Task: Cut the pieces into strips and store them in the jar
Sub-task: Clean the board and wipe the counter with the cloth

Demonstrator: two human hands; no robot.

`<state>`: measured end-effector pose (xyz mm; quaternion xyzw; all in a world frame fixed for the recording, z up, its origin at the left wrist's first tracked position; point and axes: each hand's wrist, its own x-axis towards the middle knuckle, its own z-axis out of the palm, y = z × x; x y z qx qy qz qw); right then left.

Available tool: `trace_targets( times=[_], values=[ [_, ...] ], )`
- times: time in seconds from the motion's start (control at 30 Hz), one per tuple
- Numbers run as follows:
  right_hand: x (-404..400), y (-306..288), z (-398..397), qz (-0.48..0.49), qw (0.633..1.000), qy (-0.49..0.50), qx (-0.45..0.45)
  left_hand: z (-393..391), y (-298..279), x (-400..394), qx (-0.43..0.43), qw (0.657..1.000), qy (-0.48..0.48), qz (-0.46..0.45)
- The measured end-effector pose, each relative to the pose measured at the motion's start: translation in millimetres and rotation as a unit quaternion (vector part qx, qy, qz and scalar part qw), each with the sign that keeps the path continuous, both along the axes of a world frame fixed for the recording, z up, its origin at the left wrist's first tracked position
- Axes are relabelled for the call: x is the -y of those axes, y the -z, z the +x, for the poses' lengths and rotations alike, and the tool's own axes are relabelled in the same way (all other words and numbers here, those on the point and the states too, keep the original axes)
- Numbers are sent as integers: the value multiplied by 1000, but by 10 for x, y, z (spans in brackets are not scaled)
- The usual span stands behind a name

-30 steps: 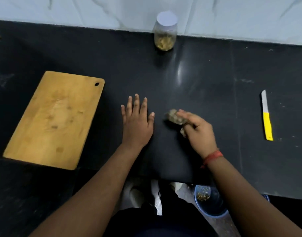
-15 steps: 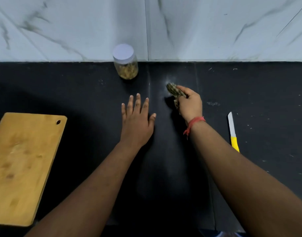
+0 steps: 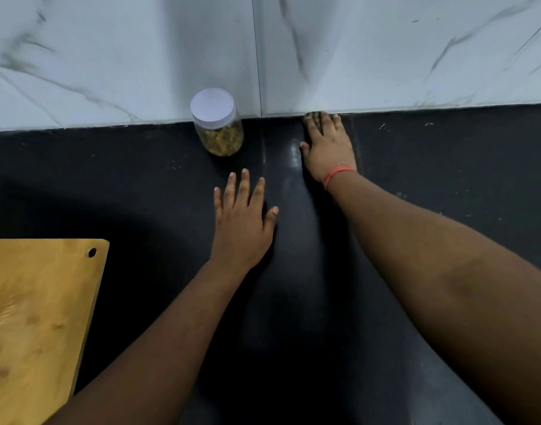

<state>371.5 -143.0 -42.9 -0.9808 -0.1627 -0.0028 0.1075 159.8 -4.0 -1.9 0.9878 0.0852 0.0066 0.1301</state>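
I am pressing my right hand (image 3: 326, 145) on a piece (image 3: 311, 115) at the wall, fingers together over it. My left hand (image 3: 241, 222) is lying flat, fingers spread. The jar (image 3: 217, 124), lid on, is standing upright left of my right fingertips, nearer them.

Clear round jar (image 3: 219, 127) with white screw lid, closed, upright at back of black surface, against marble wall, partly filled with yellowish-brown strips. Greenish-brown piece (image 3: 311, 115) at wall's foot, right of jar, mostly hidden under fingertips.
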Motion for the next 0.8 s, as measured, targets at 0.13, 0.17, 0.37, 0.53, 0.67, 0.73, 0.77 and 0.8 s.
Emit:
trace_targets(
  times=[0.13, 0.17, 0.37, 0.53, 0.67, 0.73, 0.77, 0.8],
  values=[
    [-34, -97, -56, -27, 1000, 6, 1, -32, 73, -48, -12, 1000, -8, -2],
    [-37, -105, -62, -32, 999, 8, -7, -39, 85, -45, -14, 1000, -8, -1],
    [-15, -269, -27, -65, 994, -12, -91, -85, 57, -14, -12, 1000, -19, -1],
    [-149, -470, -492, -33, 999, -32, -22, -374, -41, -102, -3, 998, -64, -2],
    [-537, -428, -1265, 16, 993, -121, 1, -776, -53, -366, -3, 991, -129, 14],
    [-783, -403, -1587, 27, 985, -168, -20, -1009, -62, -523, -12, 985, -172, 18],
    [-912, -394, -1732, 27, 981, -191, -30, -1126, -69, -599, -14, 981, -192, 20],
    [-1031, -392, -1861, 28, 976, -211, -40, -1229, -75, -663, -14, 977, -210, 21]
  ],
)
